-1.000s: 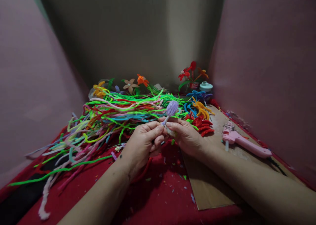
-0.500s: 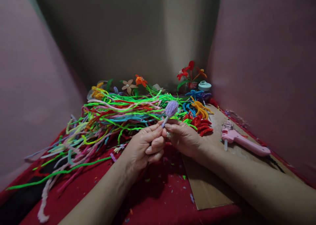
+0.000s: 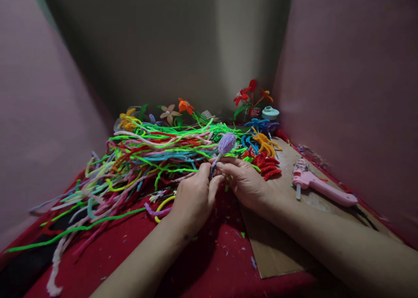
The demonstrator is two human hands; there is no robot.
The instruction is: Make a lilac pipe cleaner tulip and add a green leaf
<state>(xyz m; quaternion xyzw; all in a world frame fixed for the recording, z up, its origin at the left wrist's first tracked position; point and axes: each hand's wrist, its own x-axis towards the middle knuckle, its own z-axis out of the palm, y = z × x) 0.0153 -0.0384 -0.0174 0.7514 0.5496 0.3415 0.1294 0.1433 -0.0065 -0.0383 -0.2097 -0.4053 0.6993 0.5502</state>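
Fingers of a person's left hand (image 3: pixel 194 198) and right hand (image 3: pixel 246 180) grip the slim, pale, fuzzy stem (image 3: pixel 217 160) beneath an oval lilac chenille bud (image 3: pixel 227 143), above a red cloth (image 3: pixel 235 263). The bud appears formed; work at the stem looks unfinished. Hands hide its lower end.

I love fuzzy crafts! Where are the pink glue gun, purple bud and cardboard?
Pink glue gun (image 3: pixel 323 190): head view, on its handle.
Purple bud (image 3: pixel 227 143): head view, on its fuzzy side.
Cardboard (image 3: pixel 276 250): head view, near end.
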